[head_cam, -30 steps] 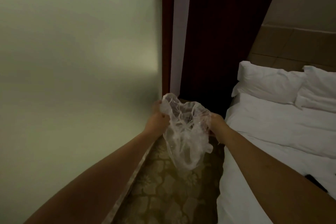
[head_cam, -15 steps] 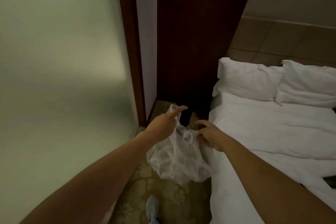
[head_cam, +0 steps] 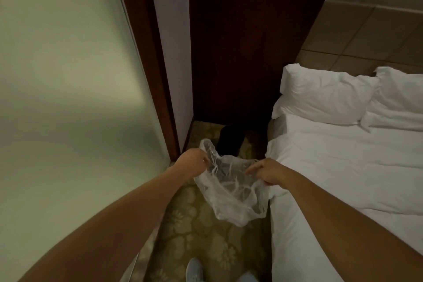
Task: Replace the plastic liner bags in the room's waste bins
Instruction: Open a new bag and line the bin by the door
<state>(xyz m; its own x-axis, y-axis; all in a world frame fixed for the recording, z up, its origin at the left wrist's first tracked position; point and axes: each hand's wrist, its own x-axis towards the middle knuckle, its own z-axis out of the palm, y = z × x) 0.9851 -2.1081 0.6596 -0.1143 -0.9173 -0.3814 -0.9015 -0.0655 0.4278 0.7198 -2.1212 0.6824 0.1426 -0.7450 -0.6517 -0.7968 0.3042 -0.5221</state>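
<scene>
A thin clear plastic liner bag hangs between my two hands above the patterned carpet. My left hand grips its upper left edge with curled fingers. My right hand pinches the opposite edge, so the bag's mouth is stretched between them. A dark waste bin stands on the floor just beyond the bag, in the corner against the dark wood panel; the bag hides its lower part.
A frosted glass wall runs along the left. A bed with white sheets and pillows fills the right. Only a narrow strip of carpet lies between them. My light shoes show at the bottom.
The view has shifted forward and the bin has come into sight. My left hand, whose finger pointed out half a second ago, now grips the bag's edge, and the bag is spread wider.
</scene>
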